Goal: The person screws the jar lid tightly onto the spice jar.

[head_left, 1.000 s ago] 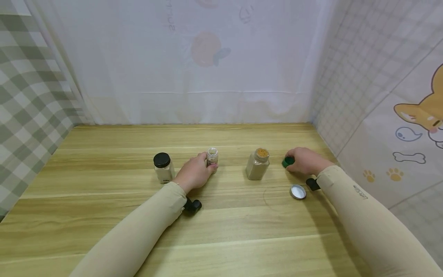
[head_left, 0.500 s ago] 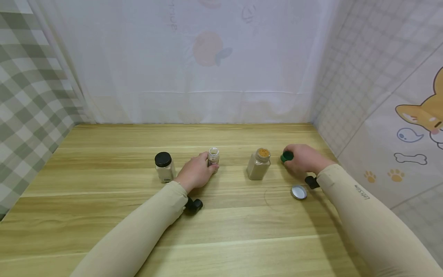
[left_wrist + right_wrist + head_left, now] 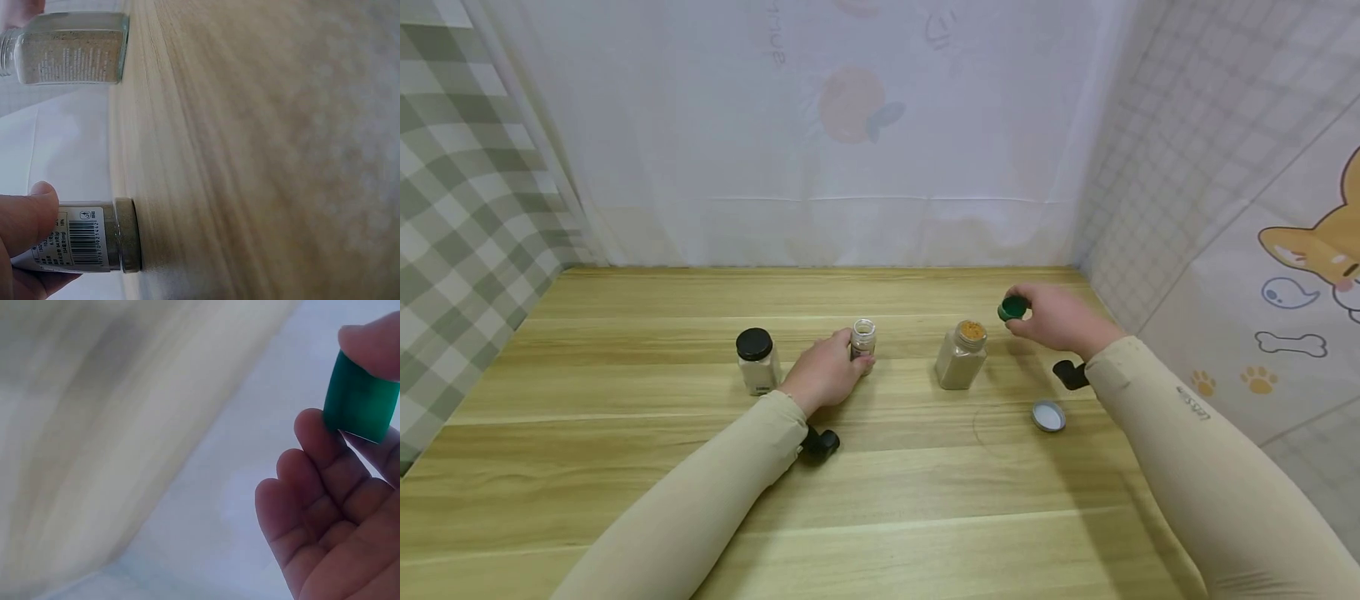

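Nearest, two pale sleeves (image 3: 685, 508) reach in from the near side; the right one bears dark lettering too smeared to read. A black device sits under each wrist, two in all.

Beyond them on the wooden surface (image 3: 910, 517), one loose lid (image 3: 1048, 416) lies at the right, whitish inside upward, near the right wrist. Three jars stand farther in, all upright. At the left is a square jar with a black lid (image 3: 754, 343), its small dark print near the base too tiny to read.

Right of centre stands an uncovered square jar (image 3: 958, 367), orange-brown powder at its mouth; the left wrist view shows vertical lines of pale print on it, too blurred to read. It stands between the two hands.

The left hand (image 3: 826, 375) has its grip clamped on a small uncovered jar (image 3: 81, 236) near the centre. A white label (image 3: 69, 240) there carries a barcode with digits ending 921442, and "(mg)" among the small print.

Farther back at the right, the right hand (image 3: 1058, 318) pinches one green cap (image 3: 361, 397) between thumb and fingers, clear of the surface, hollow side showing.

Farthest, a white curtain (image 3: 700, 125) bears one faded orange fruit; checked cloth (image 3: 467, 208) hangs left, and one cartoon dog (image 3: 1318, 229), one bone and two paw prints decorate the right side.
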Available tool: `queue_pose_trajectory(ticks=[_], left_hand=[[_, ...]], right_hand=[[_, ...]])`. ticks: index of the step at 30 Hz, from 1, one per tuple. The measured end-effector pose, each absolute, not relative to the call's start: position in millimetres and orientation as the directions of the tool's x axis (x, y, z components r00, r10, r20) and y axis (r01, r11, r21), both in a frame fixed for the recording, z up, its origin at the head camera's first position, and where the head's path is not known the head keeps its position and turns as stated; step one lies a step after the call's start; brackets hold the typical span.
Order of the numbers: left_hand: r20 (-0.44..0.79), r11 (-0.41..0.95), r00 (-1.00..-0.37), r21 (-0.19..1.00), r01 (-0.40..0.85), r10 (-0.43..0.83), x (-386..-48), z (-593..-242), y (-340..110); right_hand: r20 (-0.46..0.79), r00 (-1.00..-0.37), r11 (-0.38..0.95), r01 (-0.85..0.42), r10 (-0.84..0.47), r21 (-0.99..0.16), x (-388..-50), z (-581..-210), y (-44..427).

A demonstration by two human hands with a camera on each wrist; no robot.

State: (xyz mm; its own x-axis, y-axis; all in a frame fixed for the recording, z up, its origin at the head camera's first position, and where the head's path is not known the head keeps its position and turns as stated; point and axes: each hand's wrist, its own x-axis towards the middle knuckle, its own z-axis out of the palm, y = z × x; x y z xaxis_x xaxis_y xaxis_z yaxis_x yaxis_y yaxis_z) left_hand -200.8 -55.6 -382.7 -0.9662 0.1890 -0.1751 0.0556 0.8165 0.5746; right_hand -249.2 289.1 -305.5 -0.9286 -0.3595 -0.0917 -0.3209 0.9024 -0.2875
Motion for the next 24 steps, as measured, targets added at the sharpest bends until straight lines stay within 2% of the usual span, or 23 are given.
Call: queue_pose_trajectory(ticks=[11, 24], left_hand=[[-0.176, 0.82, -0.965, 0.569, 0.062, 0.195, -201, -383, -56], [-0.183, 0.822, -0.965, 0.567, 0.054, 0.19, -202, -383, -56]], right_hand=[[-0.031, -0.918, 0.875, -0.367, -0.396, -0.314, -247, -287, 264], [0.003, -0.898, 0.86, -0.423, -0.441, -0.286, -241, -273, 234]])
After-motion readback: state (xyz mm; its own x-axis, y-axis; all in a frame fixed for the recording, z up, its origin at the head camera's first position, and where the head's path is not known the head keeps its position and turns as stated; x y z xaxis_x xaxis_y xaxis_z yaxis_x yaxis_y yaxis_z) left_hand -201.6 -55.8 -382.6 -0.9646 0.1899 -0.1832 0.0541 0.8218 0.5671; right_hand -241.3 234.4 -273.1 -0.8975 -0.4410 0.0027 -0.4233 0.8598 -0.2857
